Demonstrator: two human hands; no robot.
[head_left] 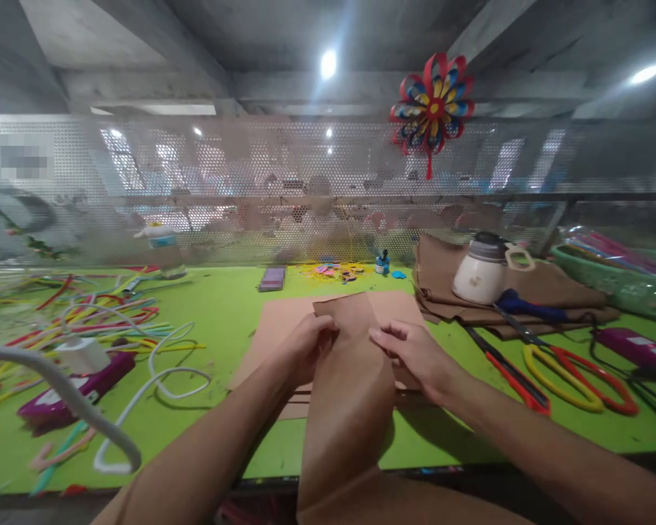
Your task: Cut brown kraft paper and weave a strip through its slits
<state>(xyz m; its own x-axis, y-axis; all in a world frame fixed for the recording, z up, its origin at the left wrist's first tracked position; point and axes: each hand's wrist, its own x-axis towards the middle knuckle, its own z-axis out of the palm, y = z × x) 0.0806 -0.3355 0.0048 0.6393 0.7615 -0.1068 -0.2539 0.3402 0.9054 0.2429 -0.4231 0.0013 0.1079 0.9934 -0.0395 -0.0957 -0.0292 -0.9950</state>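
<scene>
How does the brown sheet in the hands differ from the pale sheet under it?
The brown sheet is darker; the pale sheet is pinkish tan. The brown sheet is lifted and curved between the left hand and right hand, reaching past the near table edge; the pale sheet lies flat, wholly over the green table. Both look plain.

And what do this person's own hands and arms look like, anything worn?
The left hand and right hand are ungloved. No sleeve, watch or bracelet shows on either forearm. Some fingers are hidden, so rings are uncertain.
</scene>
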